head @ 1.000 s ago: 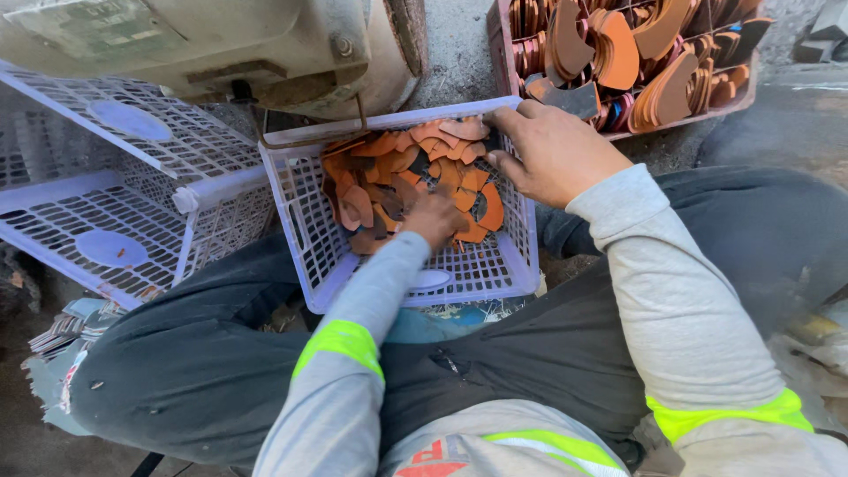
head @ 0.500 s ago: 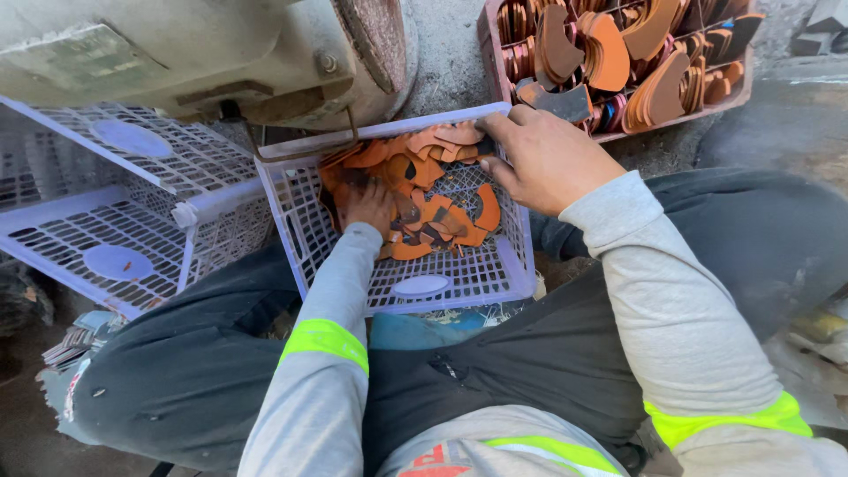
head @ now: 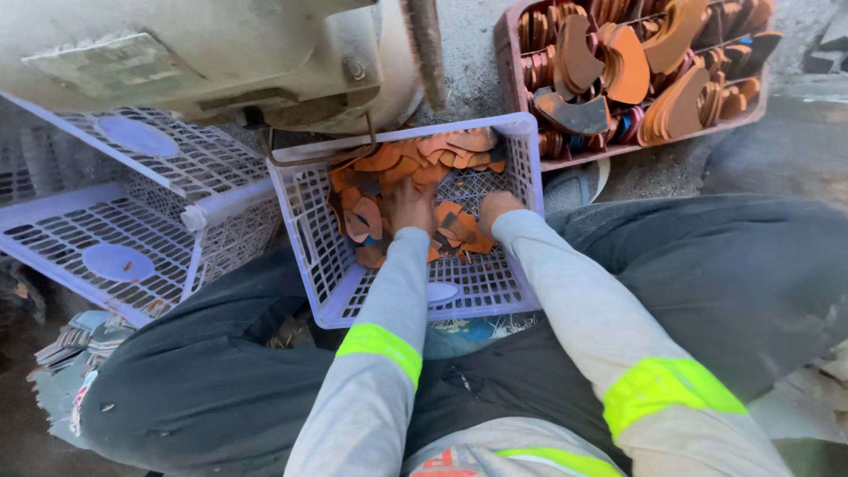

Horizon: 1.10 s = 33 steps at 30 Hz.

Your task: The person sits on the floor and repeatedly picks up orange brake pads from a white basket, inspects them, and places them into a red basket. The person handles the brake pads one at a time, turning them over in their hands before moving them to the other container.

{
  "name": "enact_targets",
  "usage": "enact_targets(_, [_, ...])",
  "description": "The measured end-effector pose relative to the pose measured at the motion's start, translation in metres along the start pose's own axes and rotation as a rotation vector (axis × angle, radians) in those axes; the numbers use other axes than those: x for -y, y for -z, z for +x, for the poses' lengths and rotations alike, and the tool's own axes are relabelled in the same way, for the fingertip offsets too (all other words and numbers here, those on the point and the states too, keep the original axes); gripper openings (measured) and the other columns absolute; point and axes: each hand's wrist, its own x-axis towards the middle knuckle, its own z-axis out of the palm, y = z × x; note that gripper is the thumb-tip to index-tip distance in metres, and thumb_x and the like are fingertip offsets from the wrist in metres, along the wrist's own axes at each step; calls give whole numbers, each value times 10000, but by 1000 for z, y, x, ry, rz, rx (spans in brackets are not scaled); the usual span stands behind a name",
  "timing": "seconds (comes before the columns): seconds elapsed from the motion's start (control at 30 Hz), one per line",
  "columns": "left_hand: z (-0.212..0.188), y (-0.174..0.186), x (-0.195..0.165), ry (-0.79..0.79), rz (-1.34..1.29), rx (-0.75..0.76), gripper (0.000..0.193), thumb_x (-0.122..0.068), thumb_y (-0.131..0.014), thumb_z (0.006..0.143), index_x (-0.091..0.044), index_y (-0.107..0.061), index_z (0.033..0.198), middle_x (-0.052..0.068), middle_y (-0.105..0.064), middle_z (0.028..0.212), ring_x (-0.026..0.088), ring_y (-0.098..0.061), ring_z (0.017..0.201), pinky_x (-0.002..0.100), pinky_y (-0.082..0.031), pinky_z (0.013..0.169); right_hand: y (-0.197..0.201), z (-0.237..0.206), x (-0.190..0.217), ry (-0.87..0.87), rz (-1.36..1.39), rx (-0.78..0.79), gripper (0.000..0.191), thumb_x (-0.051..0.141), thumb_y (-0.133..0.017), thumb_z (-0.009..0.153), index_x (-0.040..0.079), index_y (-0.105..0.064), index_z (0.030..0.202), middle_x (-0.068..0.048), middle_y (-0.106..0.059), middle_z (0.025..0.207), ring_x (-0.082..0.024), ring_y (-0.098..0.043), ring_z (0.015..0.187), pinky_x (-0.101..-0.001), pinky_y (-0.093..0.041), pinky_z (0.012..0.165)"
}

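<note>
As both hands (head: 411,205) (head: 495,208) dig into orange pieces (head: 397,163) | one basket (head: 309,221) | fingers' grip hidden

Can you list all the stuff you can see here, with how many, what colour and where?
Lilac basket: one, pale purple plastic mesh, centre, between the knees.
Orange pieces: many, orange-brown flat cut shapes, inside that basket.
Empty baskets: two, pale purple, tipped over at left.
Red crate: one, dark red, top right, full of curved brown pieces.
Machine housing: one, cream metal, top left.
Left hand: one, among the orange pieces.
Right hand: one, among the pieces, beside the left.
</note>
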Motion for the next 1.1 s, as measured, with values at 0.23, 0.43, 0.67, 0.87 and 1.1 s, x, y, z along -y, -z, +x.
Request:
enact_targets(0.23, [3,12,45,315,-216,168,467,-123,-597,987,-55,-522,1443,156,-379,1587,397,-470,1378,476,-482,1082,-45,36,8,-296,201,-328,349,249,-495,1048,-14,-600,1254,-262,-705,1192,-404,-697,1108,-501,-565,918])
enact_targets(0.43, [14,-4,29,-22,-109,142,508,-89,-603,954,-143,-571,1458,115,-496,1540,356,-522,1358,503,-499,1088,-59,26,13,-237,23,-494,349,259,-448,1029,22,-541,1268,-223,-687,1174,-382,-744,911,-507,-594,765])
enact_targets(0.67, [25,12,22,-306,195,195,479,-195,-733,795,-173,-649,1265,86,-527,1436,336,-432,1345,568,-402,1089,-23,16,15,-117,223,-220,599,311,-802,839,74,-538,1322,-255,-699,1096,-423,-666,1036,-513,-535,895])
enact_targets(0.87, [2,40,50,-15,-130,230,264,-223,-643,937,-106,-688,1169,152,-635,1239,376,-595,1158,532,-501,963,-17,28,18,85,588,-441,327,229,-824,809,65,-739,1079,-190,-773,995,-332,-760,939,-427,-585,885])
enact_targets(1.1, [-12,49,39,59,-536,41,391,-250,-543,1030,-153,-668,1387,220,-691,1210,424,-667,1114,509,-524,994,17,1,34,184,680,-425,333,205,-723,916,73,-609,1200,-202,-742,1026,-323,-749,943,-437,-606,818])
